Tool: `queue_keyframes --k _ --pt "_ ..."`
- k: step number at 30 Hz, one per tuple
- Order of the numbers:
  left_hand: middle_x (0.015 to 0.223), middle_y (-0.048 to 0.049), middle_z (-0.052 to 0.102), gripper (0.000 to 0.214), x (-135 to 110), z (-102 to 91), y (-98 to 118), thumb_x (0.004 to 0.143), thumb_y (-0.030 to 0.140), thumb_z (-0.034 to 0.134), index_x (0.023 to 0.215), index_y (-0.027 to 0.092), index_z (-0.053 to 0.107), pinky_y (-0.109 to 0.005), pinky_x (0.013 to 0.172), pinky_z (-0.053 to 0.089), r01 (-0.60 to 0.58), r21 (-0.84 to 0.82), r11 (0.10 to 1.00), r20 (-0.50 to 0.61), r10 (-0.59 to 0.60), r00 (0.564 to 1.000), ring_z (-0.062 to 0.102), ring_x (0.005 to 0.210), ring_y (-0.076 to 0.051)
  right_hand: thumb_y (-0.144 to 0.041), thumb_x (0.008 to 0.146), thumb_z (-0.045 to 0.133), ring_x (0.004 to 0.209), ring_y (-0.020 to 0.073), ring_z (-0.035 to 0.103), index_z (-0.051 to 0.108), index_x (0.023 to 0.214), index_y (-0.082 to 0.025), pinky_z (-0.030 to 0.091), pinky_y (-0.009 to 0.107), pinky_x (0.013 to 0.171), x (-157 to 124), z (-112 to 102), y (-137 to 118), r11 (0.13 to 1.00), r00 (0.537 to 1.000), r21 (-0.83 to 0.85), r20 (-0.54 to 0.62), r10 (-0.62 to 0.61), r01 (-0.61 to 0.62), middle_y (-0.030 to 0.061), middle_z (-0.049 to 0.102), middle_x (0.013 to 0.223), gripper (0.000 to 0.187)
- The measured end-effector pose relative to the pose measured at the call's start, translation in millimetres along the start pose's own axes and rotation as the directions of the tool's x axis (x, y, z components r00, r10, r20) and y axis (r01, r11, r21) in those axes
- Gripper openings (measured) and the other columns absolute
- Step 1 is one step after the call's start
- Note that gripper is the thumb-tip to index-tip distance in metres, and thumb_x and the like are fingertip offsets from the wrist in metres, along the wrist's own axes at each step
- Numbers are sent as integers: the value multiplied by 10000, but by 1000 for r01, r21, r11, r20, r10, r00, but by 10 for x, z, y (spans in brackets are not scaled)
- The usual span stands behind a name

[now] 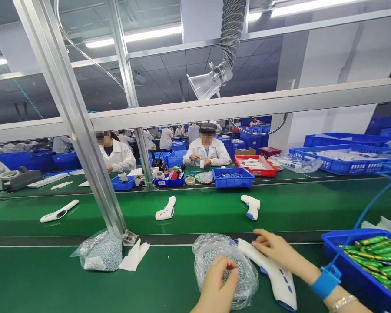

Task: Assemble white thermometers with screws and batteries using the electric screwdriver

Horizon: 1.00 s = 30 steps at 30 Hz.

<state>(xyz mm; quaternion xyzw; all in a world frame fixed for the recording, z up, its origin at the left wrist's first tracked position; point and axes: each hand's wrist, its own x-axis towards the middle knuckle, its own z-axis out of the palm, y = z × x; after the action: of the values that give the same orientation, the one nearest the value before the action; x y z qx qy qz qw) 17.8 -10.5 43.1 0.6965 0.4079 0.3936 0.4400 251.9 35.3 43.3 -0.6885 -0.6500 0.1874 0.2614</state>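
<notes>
A clear plastic bag (198, 254) full of small metal screws (215, 256) lies open on the green bench in front of me. My left hand (219, 280) is over its near side, thumb and fingers curled together in a pinch; anything between the fingertips is too small to make out. Beside the bag lies a white handheld infrared thermometer (282, 284) with blue buttons and trim. My right hand (276, 251) is over its upper part, fingers stretched out, and wears a blue wrist strap (326, 281). Whether these fingers touch the casing I cannot tell.
Along the green conveyor belt (205, 221) lie several white thermometers (166, 208). A blue bin (329, 243) of green batteries (378, 261) stands at right. Another screw bag (106, 252) lies near a metal post (94, 152). Co-workers (208, 150) sit opposite.
</notes>
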Motion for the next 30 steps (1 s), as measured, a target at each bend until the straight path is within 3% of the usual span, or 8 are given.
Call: queue_keyframes --k 4,9,14,16,20,24,26,30 --pt "870 -87 602 207 8 62 -117 835 301 447 816 160 597 -313 720 421 -43 37 998 77 40 996 546 855 -217 -209 613 585 1012 305 583 612 1107 -144 434 390 908 -214 212 -46 993 993 -78 94 -77 84 117 628 1092 499" --pt "1006 -146 593 372 3 86 -142 809 427 526 1005 119 601 -324 751 463 101 -150 984 31 -97 995 557 940 -248 -219 703 501 1051 300 557 525 1241 -151 425 419 916 -375 -2 -360 992 991 -69 86 -103 109 139 574 1174 543" --pt "1355 -145 429 759 34 248 44 740 613 588 1318 154 413 -340 1010 345 67 -518 853 -13 -86 996 410 1234 -274 -398 867 399 1114 219 520 367 1367 -113 447 296 917 -751 -276 -826 918 914 325 253 -318 229 131 519 1250 576" --pt "1307 -134 483 720 43 279 150 736 604 607 1285 163 456 -341 1030 319 23 -598 801 -4 -31 999 443 1201 -271 -438 903 353 1023 212 565 446 1304 -130 471 290 868 -873 -341 -970 889 886 411 309 -346 203 117 577 1156 514" --pt "997 -81 617 575 9 262 298 762 545 624 1198 188 517 -356 960 377 20 -656 755 79 43 996 565 962 -220 -406 918 332 836 197 606 582 1094 -199 496 271 739 -996 -397 -1091 925 906 289 271 -327 247 47 650 911 369" --pt "981 -92 594 588 -33 252 297 762 575 601 1179 169 517 -343 862 423 27 -607 794 126 62 990 551 919 -214 -400 877 402 765 214 633 642 925 -226 515 278 688 -1127 -461 -1004 939 926 176 192 -326 294 43 676 864 301" --pt "984 -97 591 634 -46 272 228 734 602 610 1180 163 510 -337 820 431 59 -570 819 156 37 987 555 892 -211 -431 852 454 871 242 638 661 995 -264 526 296 746 -1160 -517 -817 951 938 120 170 -302 285 42 676 965 302" --pt "723 -10 577 698 -137 387 11 626 643 671 1135 189 525 -271 609 429 332 -450 829 415 -135 900 558 645 -155 -413 883 469 1009 237 599 604 1171 -304 497 334 877 -850 -610 -146 979 982 -123 117 -146 160 20 635 1101 337"
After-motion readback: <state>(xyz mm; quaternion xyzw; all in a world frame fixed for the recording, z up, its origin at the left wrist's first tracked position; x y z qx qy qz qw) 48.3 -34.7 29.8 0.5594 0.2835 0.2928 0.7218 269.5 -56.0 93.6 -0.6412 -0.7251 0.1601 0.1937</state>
